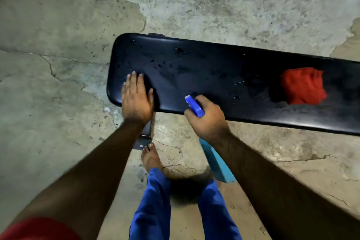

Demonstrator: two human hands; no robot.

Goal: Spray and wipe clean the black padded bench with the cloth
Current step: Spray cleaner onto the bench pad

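Observation:
The black padded bench runs across the middle of the view, its top dotted with wet droplets. My left hand lies flat and open on the bench's near left corner. My right hand grips a blue spray bottle at the bench's near edge, with the nozzle pointing up and left over the pad. A crumpled red cloth rests on the bench toward the right, apart from both hands.
Cracked, patchy concrete floor surrounds the bench. A metal bench leg stands beneath my left wrist, beside my bare foot. A teal frame part slants under my right forearm. My legs in blue trousers stand close to the bench.

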